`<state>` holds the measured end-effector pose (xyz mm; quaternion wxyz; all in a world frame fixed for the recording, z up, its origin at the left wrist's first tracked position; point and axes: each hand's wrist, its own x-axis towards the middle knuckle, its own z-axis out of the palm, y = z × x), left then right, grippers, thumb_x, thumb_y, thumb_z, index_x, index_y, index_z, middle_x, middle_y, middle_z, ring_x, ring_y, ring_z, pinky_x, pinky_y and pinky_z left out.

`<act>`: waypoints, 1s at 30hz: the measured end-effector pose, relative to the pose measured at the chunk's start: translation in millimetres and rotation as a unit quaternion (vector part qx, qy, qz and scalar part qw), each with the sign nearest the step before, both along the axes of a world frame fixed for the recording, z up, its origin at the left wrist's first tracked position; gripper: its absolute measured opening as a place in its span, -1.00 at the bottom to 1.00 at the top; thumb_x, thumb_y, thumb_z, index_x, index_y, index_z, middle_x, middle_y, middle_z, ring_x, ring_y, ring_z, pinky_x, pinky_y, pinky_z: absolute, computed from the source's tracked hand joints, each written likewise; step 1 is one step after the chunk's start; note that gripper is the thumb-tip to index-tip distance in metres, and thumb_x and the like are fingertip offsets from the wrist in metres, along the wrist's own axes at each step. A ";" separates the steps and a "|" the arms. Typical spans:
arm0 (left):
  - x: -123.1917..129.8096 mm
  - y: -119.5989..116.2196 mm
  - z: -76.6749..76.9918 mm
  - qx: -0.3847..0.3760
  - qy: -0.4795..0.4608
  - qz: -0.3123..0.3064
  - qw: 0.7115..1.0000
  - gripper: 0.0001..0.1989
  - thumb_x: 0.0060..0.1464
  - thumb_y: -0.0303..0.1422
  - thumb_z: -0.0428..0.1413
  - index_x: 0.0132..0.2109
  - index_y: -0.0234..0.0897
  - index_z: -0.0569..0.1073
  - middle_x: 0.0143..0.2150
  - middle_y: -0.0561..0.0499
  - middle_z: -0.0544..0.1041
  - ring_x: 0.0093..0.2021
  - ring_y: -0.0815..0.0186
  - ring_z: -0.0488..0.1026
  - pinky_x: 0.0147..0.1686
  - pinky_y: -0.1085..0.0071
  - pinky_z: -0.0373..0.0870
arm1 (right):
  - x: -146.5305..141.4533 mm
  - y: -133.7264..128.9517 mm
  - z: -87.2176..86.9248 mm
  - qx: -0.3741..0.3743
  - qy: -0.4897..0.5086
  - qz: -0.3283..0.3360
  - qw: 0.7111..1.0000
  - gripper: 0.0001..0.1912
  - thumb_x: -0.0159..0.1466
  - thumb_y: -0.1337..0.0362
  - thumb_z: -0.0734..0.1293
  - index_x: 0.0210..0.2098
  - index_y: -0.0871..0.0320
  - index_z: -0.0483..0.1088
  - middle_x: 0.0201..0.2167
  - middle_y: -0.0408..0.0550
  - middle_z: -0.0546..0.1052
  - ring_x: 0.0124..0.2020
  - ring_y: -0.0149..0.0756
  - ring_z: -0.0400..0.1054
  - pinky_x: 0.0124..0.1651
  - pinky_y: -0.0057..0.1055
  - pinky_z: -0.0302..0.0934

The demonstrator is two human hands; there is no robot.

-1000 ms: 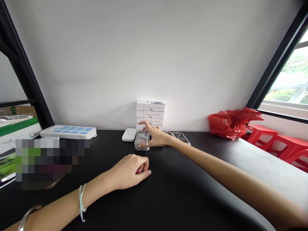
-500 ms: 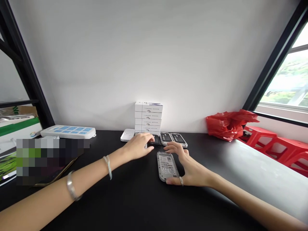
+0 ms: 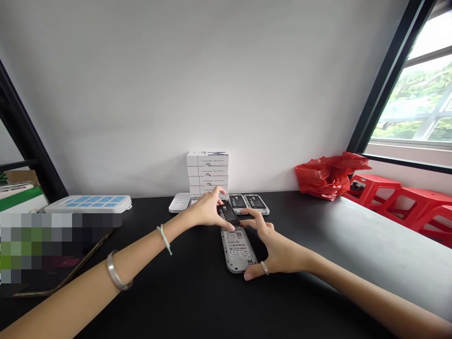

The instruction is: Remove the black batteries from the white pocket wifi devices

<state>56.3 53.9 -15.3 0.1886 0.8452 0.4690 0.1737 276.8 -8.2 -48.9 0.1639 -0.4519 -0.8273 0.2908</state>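
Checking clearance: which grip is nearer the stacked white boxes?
Left. The left grip is just in front of the stacked white boxes; the right grip is farther out in front, off to the right.

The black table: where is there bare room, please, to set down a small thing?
The table has one bare patch in front, between left arm and right arm, and another at right, between right arm and red bag. Crowded: the middle, where left hand, battery, right hand and open case cluster before the boxes; also far left, around the dark device.
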 end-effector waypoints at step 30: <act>-56.8 -88.3 -6.1 -0.010 -0.002 0.030 0.999 -0.77 0.13 -0.12 0.01 -0.17 -0.10 0.42 -0.23 0.07 0.51 -0.12 0.20 0.41 -0.21 0.36 0.33 | 95.5 81.5 43.0 0.041 0.008 -0.060 0.997 -0.06 -0.10 0.05 0.49 0.08 -0.03 -0.14 0.21 0.15 0.24 0.16 0.09 0.15 0.14 -0.04 0.10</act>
